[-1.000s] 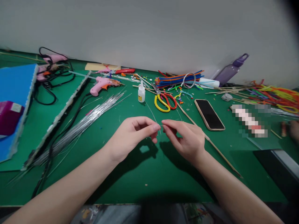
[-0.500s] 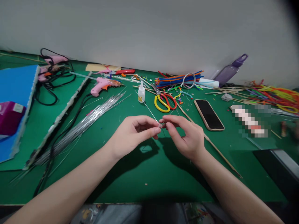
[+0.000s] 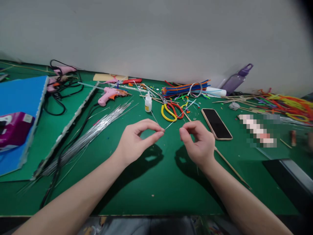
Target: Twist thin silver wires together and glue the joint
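Observation:
My left hand (image 3: pixel 143 140) pinches a thin silver wire (image 3: pixel 170 124) between thumb and fingertips. From the pinch, one leg of the bent wire runs up to the right past the scissors; another thin leg runs up to the left behind the glue bottle. My right hand (image 3: pixel 197 142) is apart from it, thumb and fingers curled together; whether something thin lies in them is hidden. Just beyond the hands are a small white glue bottle (image 3: pixel 148 103) and scissors with yellow and red handles (image 3: pixel 168 112). A bundle of silver wires (image 3: pixel 97 133) lies left of my left hand.
A pink glue gun (image 3: pixel 107 95) with a black cord lies at the back left, near a blue board (image 3: pixel 19 94). A phone (image 3: pixel 216 124) and a wooden stick (image 3: pixel 232 168) lie right. Pipe cleaners (image 3: pixel 186 87) and a purple bottle (image 3: pixel 236 81) are along the wall.
My hands were together at the wire; now my right hand has drawn away to the right. The wire stays in my left hand, its two legs showing more. The view has shifted slightly.

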`<state>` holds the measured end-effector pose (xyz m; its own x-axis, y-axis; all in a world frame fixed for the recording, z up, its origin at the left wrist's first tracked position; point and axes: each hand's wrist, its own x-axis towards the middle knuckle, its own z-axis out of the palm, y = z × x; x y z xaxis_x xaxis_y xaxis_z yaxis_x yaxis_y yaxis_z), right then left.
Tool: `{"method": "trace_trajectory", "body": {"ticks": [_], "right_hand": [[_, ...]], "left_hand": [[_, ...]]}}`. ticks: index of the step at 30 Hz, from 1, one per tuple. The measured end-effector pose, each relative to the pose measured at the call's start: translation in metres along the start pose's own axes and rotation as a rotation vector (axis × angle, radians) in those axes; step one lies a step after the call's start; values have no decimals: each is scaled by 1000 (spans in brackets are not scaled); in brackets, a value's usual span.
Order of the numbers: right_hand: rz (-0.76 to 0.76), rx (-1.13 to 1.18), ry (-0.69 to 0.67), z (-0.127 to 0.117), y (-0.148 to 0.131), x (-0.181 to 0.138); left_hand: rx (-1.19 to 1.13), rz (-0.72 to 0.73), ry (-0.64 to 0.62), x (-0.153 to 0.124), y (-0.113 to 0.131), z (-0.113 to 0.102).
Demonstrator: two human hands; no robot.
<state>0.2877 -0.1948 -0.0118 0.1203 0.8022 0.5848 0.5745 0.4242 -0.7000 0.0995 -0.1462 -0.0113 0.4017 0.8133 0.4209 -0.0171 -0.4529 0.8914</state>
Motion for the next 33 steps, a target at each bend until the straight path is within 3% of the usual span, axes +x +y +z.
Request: {"method": "trace_trajectory", "body": {"ticks": [4,8,11,14,18,27,33], "right_hand": [[205,190,-233,4,1,1],[369,383,-338,11,11,1],[252,282,-442,13,28,5],[147,27,-389,11,48,8],[208,0,-302,9,66,12],[69,3,-263,9,66,9],[-24,-1,-400,7,63,6]], "left_hand": [[131,164,-3,3,-12,0],[266,265,-59,9,-24,-6],[347,308,-116,12,-32,-11],[429,358,-105,15,-40,-13],[512,373,-123,15,-49,-14],[638,339,-376,14,-57,-19],[713,313,-529,12,-56,-20]]}}
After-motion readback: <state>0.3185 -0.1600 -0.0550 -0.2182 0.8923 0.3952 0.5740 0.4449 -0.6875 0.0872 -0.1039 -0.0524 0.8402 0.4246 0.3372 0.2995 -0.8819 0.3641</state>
